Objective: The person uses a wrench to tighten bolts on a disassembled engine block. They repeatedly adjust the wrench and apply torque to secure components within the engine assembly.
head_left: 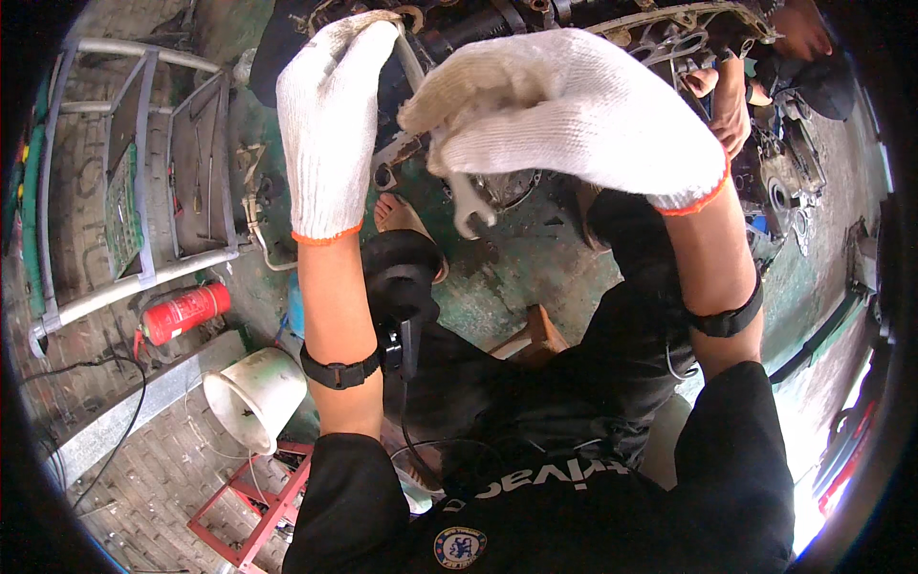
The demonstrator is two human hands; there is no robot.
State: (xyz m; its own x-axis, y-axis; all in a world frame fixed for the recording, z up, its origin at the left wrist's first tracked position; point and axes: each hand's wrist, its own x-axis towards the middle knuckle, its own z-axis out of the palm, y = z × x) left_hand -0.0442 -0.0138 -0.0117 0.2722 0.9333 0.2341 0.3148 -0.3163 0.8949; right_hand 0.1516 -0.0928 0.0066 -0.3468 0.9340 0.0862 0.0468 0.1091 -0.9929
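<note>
My right hand [574,120], in a white knit glove with an orange cuff, curls its fingers around a metal wrench. The open-ended jaw of the wrench [471,209] sticks out below the fingers. My left hand [335,124], gloved alike, is raised beside it with the fingers closed at the top. A pale metal bar [410,62] runs down from those fingertips toward my right hand; it lines up with the wrench, but my glove hides whether they are one piece. Beyond both hands lies a dark, greasy engine [488,27], partly covered by the gloves.
Another person's bare hand [732,120] is at the engine's right, near metal parts [789,182]. To the left stand a metal rack [143,282], a red fire extinguisher [186,312], a white bucket [258,392] and a red metal frame [253,521]. A sandalled foot [397,215] is below.
</note>
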